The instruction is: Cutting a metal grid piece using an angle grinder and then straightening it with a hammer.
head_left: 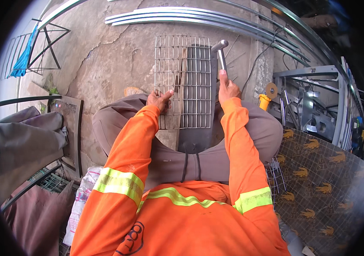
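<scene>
Orange lettered shirt (182, 217), printed board (314, 179), mesh (190, 72), hammer (221, 59)

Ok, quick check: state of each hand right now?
Left hand: closed on the left edge of the wire mesh panel.
Right hand: closed, holding the hammer by its handle.

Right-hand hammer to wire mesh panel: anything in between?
Nothing visible. The hammer in the right hand shows just off the upper right edge of the wire mesh panel. The left hand is at the panel's left edge, clear of that side. Height gap can't be judged.
</scene>
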Demonstrator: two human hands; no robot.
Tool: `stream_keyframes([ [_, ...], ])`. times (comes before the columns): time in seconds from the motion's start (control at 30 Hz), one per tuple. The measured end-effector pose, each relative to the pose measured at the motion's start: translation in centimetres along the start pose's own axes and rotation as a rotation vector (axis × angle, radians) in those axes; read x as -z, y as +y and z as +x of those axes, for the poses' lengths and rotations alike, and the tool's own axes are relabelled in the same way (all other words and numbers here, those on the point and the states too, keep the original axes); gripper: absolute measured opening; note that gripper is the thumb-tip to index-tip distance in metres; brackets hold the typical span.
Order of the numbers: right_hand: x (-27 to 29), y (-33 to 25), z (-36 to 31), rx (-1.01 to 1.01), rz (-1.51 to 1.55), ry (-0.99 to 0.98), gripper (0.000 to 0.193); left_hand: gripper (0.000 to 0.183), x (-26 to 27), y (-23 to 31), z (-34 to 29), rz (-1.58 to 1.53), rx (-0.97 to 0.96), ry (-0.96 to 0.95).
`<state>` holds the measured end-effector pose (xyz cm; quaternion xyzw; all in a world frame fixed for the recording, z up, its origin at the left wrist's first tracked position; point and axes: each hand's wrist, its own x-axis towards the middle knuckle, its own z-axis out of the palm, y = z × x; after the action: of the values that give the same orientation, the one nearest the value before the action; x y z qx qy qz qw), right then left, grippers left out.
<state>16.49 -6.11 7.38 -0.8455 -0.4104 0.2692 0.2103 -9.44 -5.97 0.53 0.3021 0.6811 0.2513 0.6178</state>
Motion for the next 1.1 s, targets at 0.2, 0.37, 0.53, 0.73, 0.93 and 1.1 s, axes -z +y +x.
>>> stream_keyframes([
  [0.2,1.7,-1.3,-0.3,0.27,0.368,0.294,0.073,0.05,0.3,-1.2,-0.9,0.041,0.083,-0.052],
  [0.37,0.1,-0.6,-0.8,-0.014,0.013,0.037,0.083,0.053,0.5,-1.5,-1.9,-0.01,0.096,-0.063],
  [0.53,0.2,-0.1,-0.3,-0.018,0.066,0.018,0.088,0.053,0.5,-1.8,-2.0,0.078,0.092,-0.03],
  [0.73,-0.2,-0.6,-0.6,-0.088,-0.125,-0.048,0.083,0.051,0.5,-2.0,-1.5,0.022,0.102,-0.081],
  [0.93,-0.4,0.5,0.8,-0.002,0.071,0.001,0.09,0.054,0.6,-1.3,-2.0,0.163,0.146,-0.063],
  [1.1,0.2,1.6,1.7,-0.148,0.022,-0.023,0.091,0.052,0.8,-1.7,-1.6,0.068,0.11,-0.05],
])
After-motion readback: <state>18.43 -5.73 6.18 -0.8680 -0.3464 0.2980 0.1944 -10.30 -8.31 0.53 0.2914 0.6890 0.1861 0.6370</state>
